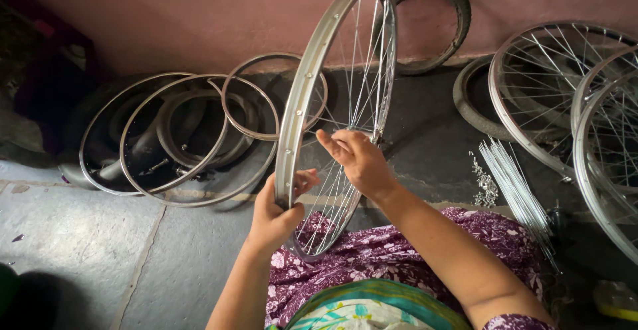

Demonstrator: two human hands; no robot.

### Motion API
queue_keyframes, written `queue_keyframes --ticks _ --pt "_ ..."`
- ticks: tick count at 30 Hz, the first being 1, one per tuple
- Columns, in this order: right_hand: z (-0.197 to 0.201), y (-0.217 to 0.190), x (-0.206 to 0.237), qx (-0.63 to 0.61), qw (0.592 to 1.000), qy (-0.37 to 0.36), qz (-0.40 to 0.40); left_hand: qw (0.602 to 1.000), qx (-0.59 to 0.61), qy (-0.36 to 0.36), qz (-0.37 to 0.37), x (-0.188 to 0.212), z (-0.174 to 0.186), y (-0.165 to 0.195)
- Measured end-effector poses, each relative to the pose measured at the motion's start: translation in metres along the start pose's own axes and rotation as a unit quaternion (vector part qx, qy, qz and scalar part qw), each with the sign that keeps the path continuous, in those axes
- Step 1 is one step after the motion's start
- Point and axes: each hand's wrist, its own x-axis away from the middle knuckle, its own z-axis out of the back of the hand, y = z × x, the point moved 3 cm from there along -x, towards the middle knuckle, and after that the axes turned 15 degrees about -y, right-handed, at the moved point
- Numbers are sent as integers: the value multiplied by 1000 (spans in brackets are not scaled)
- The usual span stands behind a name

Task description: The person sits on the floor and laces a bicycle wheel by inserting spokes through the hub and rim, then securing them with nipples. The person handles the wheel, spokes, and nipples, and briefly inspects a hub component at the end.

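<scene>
Two hands on one wheel (332,104), stood upright over the lap: left hand (276,214) clamped on the rim, right hand (355,157) pinching among the spokes. Loose spokes (515,184) lie on the floor nearby.

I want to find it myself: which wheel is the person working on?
Start at the pink wall and come down to the purple floral lap. The wheel stands upright there, the left hand gripping its rim and the right hand at its spokes. The other wheels and bare rims lie on the floor, untouched.
</scene>
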Motion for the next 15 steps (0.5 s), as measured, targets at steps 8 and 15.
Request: queue_keyframes --ticks 8,15 --pt "16 7 -16 124 992 36 -3 999 -40 -13 3 8 -2 -4" --pt "-1 28 -18 33 994 -7 -102 999 -37 -4 9 18 1 -13"
